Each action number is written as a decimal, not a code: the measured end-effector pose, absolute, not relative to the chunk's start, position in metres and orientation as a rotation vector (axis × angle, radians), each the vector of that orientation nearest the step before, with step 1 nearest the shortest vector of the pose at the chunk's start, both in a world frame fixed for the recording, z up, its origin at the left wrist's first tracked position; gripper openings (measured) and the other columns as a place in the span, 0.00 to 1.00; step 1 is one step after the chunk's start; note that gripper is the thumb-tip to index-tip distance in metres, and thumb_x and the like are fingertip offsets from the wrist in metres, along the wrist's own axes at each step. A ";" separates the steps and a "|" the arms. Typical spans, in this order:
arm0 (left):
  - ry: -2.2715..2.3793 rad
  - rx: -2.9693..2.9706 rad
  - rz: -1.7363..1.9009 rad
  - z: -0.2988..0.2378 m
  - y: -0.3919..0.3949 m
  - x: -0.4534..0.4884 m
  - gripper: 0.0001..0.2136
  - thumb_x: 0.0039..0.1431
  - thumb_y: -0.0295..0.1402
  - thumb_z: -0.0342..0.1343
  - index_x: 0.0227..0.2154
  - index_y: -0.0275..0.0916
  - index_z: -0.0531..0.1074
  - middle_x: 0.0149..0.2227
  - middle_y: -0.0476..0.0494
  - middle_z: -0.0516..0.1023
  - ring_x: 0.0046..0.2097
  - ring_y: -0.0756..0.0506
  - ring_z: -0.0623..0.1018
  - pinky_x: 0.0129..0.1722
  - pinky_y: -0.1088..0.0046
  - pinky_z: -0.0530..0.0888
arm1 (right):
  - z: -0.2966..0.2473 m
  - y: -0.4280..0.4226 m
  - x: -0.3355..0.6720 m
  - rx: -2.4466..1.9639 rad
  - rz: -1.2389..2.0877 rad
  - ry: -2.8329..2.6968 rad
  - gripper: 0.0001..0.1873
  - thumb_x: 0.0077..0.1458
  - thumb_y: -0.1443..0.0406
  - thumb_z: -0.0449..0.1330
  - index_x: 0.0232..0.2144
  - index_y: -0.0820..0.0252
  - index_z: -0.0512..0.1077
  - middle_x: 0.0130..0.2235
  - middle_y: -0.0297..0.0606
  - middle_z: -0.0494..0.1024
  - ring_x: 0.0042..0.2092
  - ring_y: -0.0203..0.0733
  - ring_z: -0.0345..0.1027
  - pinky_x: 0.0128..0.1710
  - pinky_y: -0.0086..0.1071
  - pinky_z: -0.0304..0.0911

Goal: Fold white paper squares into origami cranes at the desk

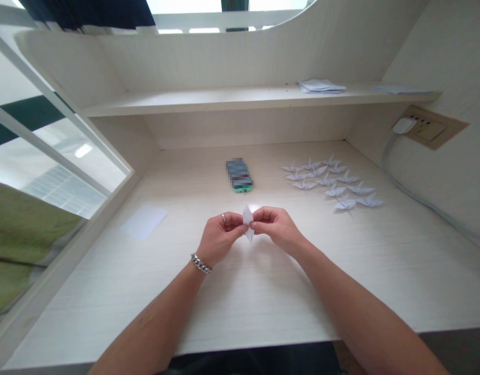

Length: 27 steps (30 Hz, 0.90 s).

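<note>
Between my two hands, over the middle of the desk, is a small white folded paper (248,214), narrow and pointed at both ends. My left hand (223,234), with a ring and a chain bracelet, pinches its left side between thumb and fingers. From the other side, my right hand (277,227) pinches it the same way, the two thumbs close together. The paper stands roughly upright. Parts of its middle are hidden by my thumbs. Several finished white paper cranes (326,179) sit in a group to the right, beyond my right hand.
A phone (240,176), blurred out, lies just beyond my hands. On the left rests a flat white paper sheet (144,222). Folded papers (321,86) lie on the shelf (208,101) above. A charger (404,125) sits in the wall socket, its cable (423,205) hanging along the right.
</note>
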<state>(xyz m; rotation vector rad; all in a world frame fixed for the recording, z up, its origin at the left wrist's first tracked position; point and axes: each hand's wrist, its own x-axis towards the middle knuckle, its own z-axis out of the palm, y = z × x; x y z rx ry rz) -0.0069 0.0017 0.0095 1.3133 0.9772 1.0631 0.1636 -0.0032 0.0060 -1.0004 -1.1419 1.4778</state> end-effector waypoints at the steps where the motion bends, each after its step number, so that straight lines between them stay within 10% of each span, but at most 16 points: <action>1: 0.978 1.297 1.062 0.010 0.001 -0.007 0.08 0.43 0.30 0.68 0.27 0.34 0.78 0.28 0.45 0.81 0.30 0.50 0.78 0.32 0.75 0.74 | 0.006 -0.003 0.164 -0.988 1.497 -1.131 0.10 0.37 0.65 0.69 0.26 0.62 0.76 0.26 0.34 0.78 0.29 0.38 0.72 0.33 0.34 0.68; 27: 1.080 1.207 1.056 0.012 0.004 -0.007 0.09 0.38 0.31 0.70 0.25 0.34 0.78 0.26 0.44 0.81 0.27 0.48 0.78 0.29 0.73 0.74 | -0.001 -0.002 0.162 -1.055 1.408 -1.172 0.10 0.39 0.64 0.69 0.26 0.61 0.74 0.26 0.32 0.75 0.28 0.37 0.70 0.32 0.34 0.67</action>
